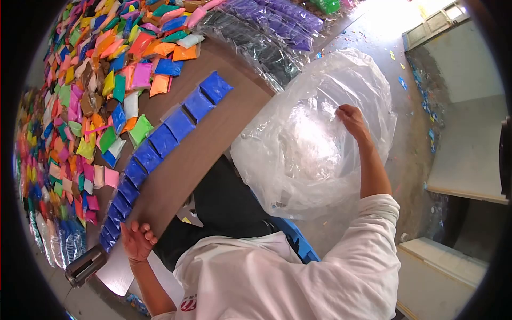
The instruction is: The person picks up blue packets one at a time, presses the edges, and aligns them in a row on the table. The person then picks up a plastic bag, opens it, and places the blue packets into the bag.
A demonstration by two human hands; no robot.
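A strip of joined blue packets (162, 140) lies in a curved line along the brown table (213, 106). My left hand (138, 242) is at the table's edge beside the lower end of the strip, fingers apart and slightly curled, holding nothing. To the right of the table is a large clear plastic bag (314, 144), its mouth spread wide. My right hand (352, 120) is over the bag's right part, fingers pressed together at the film. Whether the film is pinched between them is too small to tell.
Many small colourful packets (141, 74) are heaped across the table's left side. Rolls of purple packets (277, 21) and dark wrapped strips (250, 48) lie at the far end. A metal device (85, 265) is at the lower left, a blue seat (298, 240) beneath me, white cabinets (442, 266) at right.
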